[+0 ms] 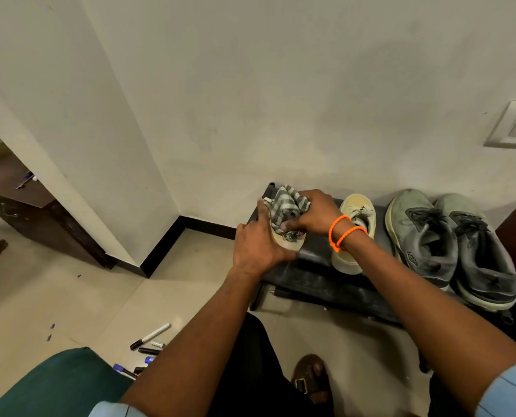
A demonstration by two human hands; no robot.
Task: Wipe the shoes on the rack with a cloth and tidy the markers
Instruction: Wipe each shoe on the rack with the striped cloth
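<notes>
- Cloth (288,203): a striped grey-and-white rag, bunched in your right hand (312,213), whose fingers curl round it and press it onto the cream shoe (286,240) beneath.
- Cream shoe: it sits at the left end of the rack (326,281), its heel at the front edge; most of it is hidden by the cloth and your hands.
- Left hand (258,242): it lies against the shoe's left side and heel, forefinger stretched straight toward the wall; you cannot tell how firmly the remaining fingers grip.
- Second cream shoe (356,233): it stands just right of your right wrist, its heel overhanging the front edge of the top shelf.
- Grey sneakers (449,245): a pair side by side at the right end, heels reaching the rack's front edge.
- Rack: black, low, set against the wall (280,100); bare shelf shows between the two cream shoes and in front of them.
- Markers (149,337): several lie scattered on the floor (55,296) near your left forearm, well apart from the rack, just beside a green seat edge (55,383).
- Open room: tiled floor spreads left of the rack to the black skirting (160,251) at the wall corner.
- Your sandalled foot (310,377) rests on the floor in front of the rack.
</notes>
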